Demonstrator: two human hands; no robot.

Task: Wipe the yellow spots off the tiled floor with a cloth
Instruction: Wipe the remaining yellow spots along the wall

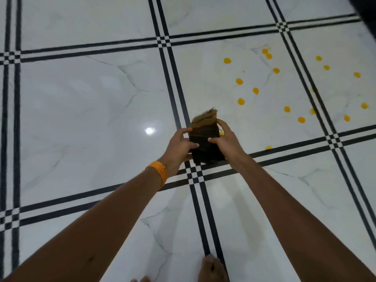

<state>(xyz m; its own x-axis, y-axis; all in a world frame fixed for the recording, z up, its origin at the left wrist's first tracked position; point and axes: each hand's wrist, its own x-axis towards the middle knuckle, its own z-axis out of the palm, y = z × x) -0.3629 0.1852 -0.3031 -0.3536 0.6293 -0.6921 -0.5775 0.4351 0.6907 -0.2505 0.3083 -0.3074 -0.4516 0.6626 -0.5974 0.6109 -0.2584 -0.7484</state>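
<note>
A folded cloth (204, 137), dark brown with a tan frayed top, is held up in front of me above the floor. My left hand (180, 146) grips its left edge, thumb across the front. My right hand (225, 139) grips its right edge the same way. Several yellow spots (241, 101) dot the white marble tiled floor (101, 102) ahead and to the right of the cloth, spread over two tiles. One yellow smear (268, 147) lies close to the black tile border just right of my right wrist.
Black double-stripe borders (194, 176) cross the floor under my wrists. An orange band (159, 173) circles my left wrist. My bare feet (211, 268) show at the bottom edge. A dark object (366, 9) fills the top right corner. A lamp glare (150, 130) shines left of the cloth.
</note>
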